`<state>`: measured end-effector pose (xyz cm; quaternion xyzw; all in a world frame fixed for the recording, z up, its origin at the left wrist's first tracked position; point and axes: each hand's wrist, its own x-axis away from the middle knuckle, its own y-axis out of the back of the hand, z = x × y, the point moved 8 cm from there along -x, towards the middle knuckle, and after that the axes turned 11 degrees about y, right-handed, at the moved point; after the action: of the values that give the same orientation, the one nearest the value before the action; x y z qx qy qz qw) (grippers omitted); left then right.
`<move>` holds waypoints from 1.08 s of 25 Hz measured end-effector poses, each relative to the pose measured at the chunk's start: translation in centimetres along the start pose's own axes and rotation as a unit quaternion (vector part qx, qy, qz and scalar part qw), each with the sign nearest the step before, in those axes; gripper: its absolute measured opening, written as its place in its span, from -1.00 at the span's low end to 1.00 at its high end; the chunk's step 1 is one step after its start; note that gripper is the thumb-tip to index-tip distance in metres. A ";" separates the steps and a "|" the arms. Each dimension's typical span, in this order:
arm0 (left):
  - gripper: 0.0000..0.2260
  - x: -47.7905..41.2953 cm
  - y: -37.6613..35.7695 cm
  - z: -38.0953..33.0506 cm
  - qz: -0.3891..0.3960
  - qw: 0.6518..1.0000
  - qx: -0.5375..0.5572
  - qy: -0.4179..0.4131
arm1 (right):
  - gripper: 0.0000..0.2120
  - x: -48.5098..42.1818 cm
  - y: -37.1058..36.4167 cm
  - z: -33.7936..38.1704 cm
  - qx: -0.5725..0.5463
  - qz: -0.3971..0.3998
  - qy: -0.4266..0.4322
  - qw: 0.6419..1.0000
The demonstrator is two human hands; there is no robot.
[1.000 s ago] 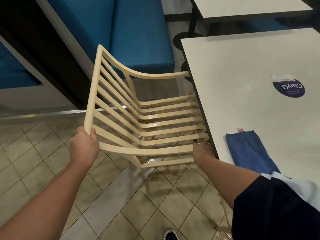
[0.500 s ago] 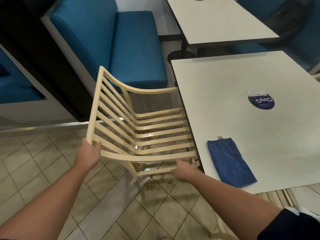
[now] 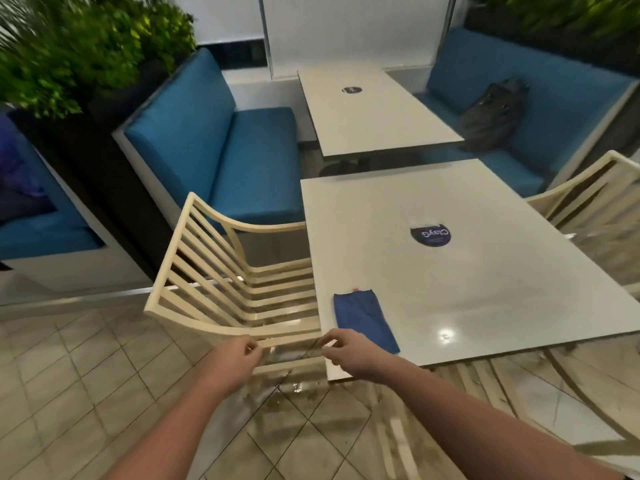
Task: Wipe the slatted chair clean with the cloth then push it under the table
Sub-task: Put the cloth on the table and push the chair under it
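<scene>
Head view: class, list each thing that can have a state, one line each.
slatted chair: upright, seat partly under the table.
cloth: folded flat on the table, untouched.
left hand: fingers curled at the chair's near rail; grip unclear.
right hand: fingers curled by the table's corner; grip unclear.
backpack: lying on the far bench.

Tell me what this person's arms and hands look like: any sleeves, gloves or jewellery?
The left forearm and right forearm are bare right down to the picture's edge, and no sleeve plainly shows. The left hand and right hand wear no gloves. I see no watch, bracelet or ring, though the picture is a little blurred.
</scene>
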<state>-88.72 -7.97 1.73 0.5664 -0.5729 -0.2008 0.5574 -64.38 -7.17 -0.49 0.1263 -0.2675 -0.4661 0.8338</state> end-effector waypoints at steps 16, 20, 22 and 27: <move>-0.85 26.2 -10.1 -22.4 -0.031 0.999 0.009 -0.036 | -0.77 30.5 24.6 -13.1 0.155 -0.107 -0.072 0.979; -0.85 28.8 -12.5 -24.1 -0.015 0.998 -0.018 -0.063 | -0.81 34.9 25.8 -16.3 0.180 -0.127 -0.100 0.970; -0.86 30.2 -13.3 -25.3 -0.020 0.996 -0.031 -0.078 | -0.84 37.2 26.7 -17.6 0.182 -0.139 -0.111 0.967; -0.83 33.5 -17.1 -29.9 0.004 0.995 -0.043 -0.087 | -0.87 42.1 30.2 -23.5 0.187 -0.147 -0.150 0.960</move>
<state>-46.71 -29.95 9.71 0.5197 -0.6126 -0.2713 0.5302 -11.88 -27.51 7.81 0.2462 -0.4501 -0.5387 0.6683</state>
